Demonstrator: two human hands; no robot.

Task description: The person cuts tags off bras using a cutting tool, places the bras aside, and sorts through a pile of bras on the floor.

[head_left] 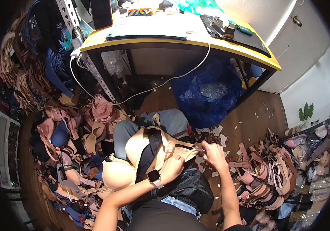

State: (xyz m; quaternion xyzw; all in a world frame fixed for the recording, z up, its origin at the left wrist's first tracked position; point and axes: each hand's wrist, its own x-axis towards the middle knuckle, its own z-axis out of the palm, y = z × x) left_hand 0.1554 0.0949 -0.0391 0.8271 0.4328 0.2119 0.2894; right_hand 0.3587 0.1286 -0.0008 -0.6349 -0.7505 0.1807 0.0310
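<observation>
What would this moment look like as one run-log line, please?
left hand: holding bra | right hand: at band end | bra: across jeans | other bras: heaped both sides

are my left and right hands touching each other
Apart: the head view shows beige fabric spanning the gap between the left hand and the right hand.

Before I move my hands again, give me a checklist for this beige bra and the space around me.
1. Left hand on the beige bra: ok.
2. Right hand holding the band's end: ok.
3. Detail between the right fingers: cannot tell, too small and blurred.
4. White cable away from both hands: ok.
5. Floor free of scraps: not ok, paper pieces lie beyond the right hand.
</observation>
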